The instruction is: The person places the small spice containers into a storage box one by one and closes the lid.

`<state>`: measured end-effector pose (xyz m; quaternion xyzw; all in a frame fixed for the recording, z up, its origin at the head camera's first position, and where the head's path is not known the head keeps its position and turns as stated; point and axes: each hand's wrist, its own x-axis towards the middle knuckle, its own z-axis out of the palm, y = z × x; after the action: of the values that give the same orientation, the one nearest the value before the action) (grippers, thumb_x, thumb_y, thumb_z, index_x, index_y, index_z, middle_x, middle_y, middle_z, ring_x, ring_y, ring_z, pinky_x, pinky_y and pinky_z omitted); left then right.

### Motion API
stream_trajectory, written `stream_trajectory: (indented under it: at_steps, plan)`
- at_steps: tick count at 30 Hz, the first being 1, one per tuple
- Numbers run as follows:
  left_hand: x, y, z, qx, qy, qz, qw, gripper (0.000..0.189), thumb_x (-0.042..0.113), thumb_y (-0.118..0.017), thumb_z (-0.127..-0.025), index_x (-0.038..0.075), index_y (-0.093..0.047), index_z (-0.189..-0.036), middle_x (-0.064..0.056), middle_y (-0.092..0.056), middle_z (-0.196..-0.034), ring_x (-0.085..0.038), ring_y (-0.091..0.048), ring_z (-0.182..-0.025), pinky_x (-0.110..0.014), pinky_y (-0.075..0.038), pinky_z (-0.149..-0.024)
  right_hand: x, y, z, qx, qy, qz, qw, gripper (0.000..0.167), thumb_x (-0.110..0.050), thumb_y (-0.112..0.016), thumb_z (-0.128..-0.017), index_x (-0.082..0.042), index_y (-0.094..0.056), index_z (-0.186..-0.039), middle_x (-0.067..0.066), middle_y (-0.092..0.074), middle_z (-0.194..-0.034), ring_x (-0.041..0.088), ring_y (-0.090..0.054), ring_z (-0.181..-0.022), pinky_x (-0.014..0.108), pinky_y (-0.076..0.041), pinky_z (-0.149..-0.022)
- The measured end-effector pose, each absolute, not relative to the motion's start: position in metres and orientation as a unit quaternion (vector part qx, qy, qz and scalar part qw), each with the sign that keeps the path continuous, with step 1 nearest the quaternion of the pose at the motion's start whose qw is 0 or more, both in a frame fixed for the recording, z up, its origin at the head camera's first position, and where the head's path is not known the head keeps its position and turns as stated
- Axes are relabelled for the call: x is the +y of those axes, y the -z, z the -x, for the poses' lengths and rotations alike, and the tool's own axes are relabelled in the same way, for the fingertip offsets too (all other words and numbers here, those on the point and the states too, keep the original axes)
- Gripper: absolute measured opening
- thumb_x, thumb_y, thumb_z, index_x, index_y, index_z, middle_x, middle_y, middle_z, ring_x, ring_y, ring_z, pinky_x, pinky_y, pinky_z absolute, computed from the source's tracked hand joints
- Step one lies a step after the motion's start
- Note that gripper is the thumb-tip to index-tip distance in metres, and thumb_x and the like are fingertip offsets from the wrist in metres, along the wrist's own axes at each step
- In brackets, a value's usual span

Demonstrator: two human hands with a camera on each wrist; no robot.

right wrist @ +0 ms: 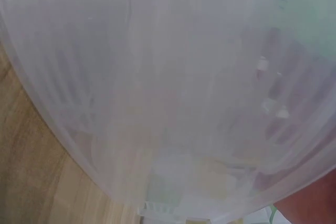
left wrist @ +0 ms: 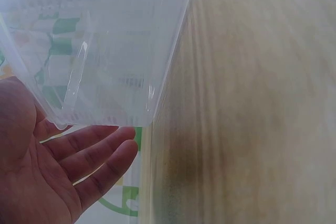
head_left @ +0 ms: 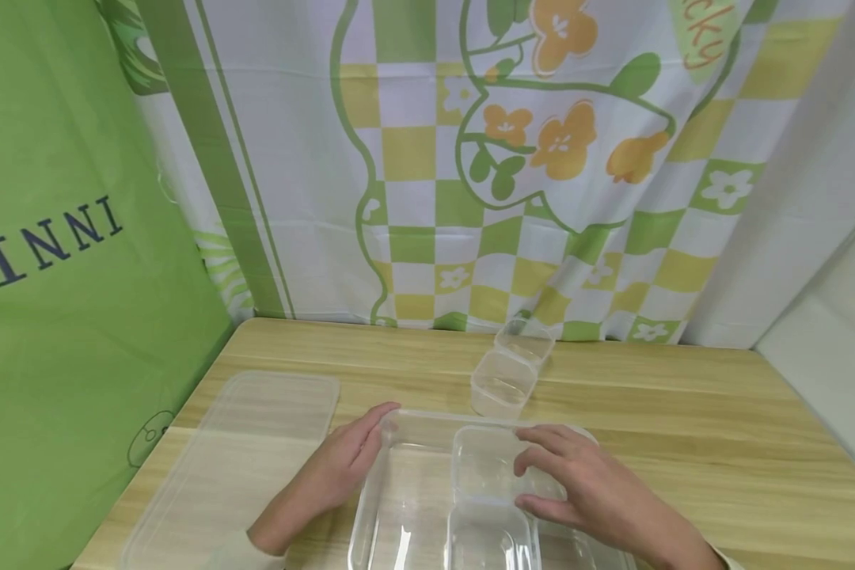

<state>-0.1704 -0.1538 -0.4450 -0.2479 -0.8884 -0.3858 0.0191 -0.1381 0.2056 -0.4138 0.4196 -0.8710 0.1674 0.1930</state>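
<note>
A large clear plastic box [head_left: 366,507] lies on the wooden table in front of me. Two small clear tubs stand inside it one behind the other, a back tub [head_left: 480,467] and a front tub [head_left: 486,542]. My left hand [head_left: 338,463] touches the box's far left corner; the left wrist view shows its fingers [left wrist: 97,163] loosely extended by the box's end wall. Over the right side of the back tub is my right hand [head_left: 577,483], thumb and fingers spread apart. Clear plastic fills most of the right wrist view, hiding nearly all of that hand.
Two more small tubs, one nearer [head_left: 502,388] and one farther [head_left: 527,344], stand behind the box. A flat translucent lid [head_left: 249,451] lies on the table [head_left: 684,419] at the left. A patterned curtain [head_left: 427,158] hangs at the back, with green cloth [head_left: 64,332] on the left.
</note>
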Motion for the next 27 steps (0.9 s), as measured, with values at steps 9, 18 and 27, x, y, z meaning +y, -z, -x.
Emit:
stream_trajectory:
  at_steps: [9,18,27]
  plan:
    - [-0.1541,0.4467,0.1708,-0.894,0.378,0.241,0.019,0.041,0.019,-0.037,-0.113,0.012,-0.05,-0.152,0.016,-0.03,-0.056,0.001,-0.026,-0.046,-0.028,-0.041,-0.054,0.2039,0.4123,0.1355,-0.884,-0.154,-0.407,0.173,0.025,-0.044,-0.079,-0.09,-0.028,-0.066,-0.104,0.001,-0.062,-0.136,0.025,-0.059,-0.122,0.052,-0.053,-0.092]
    - [-0.1541,0.4462,0.1708,-0.889,0.384,0.248,0.02,0.041,0.019,-0.037,-0.113,0.01,-0.05,-0.152,0.015,-0.03,-0.056,0.001,-0.027,-0.046,-0.028,-0.042,-0.054,0.2044,0.4115,0.1348,-0.881,-0.154,-0.411,0.174,0.025,-0.042,-0.078,-0.091,-0.026,-0.067,-0.105,0.003,-0.062,-0.136,0.026,-0.059,-0.122,0.052,-0.053,-0.092]
    - [-0.1534,0.4462,0.1714,-0.886,0.388,0.254,0.024,0.041,0.017,-0.037,-0.113,0.008,-0.05,-0.151,0.016,-0.03,-0.056,0.002,-0.026,-0.046,-0.027,-0.041,-0.052,0.2051,0.4101,0.1354,-0.885,-0.148,-0.41,0.166,0.027,-0.042,-0.079,-0.091,-0.024,-0.068,-0.107,0.008,-0.062,-0.137,0.028,-0.059,-0.123,0.054,-0.053,-0.093]
